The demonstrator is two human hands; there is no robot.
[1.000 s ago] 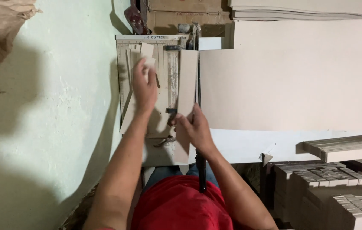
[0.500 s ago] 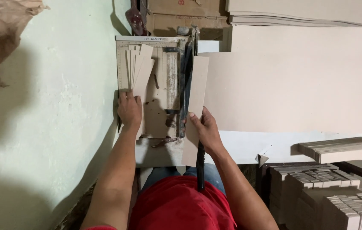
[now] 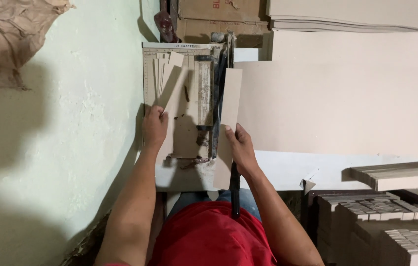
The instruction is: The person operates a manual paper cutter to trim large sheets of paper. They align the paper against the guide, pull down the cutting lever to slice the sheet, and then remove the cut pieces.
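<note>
Left hand (image 3: 154, 127) grips fanned strips (image 3: 167, 83) on the cutter (image 3: 189, 98); right hand (image 3: 238, 148) pinches a strip (image 3: 228, 108) beside the blade.

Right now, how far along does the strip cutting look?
Done: a fan of cut strips lies on the paper cutter under the left hand, and stacks of cut pieces stand at lower right. In hand: the right hand holds a cardboard strip by the blade arm. Left: the large sheet remains uncut.
</note>
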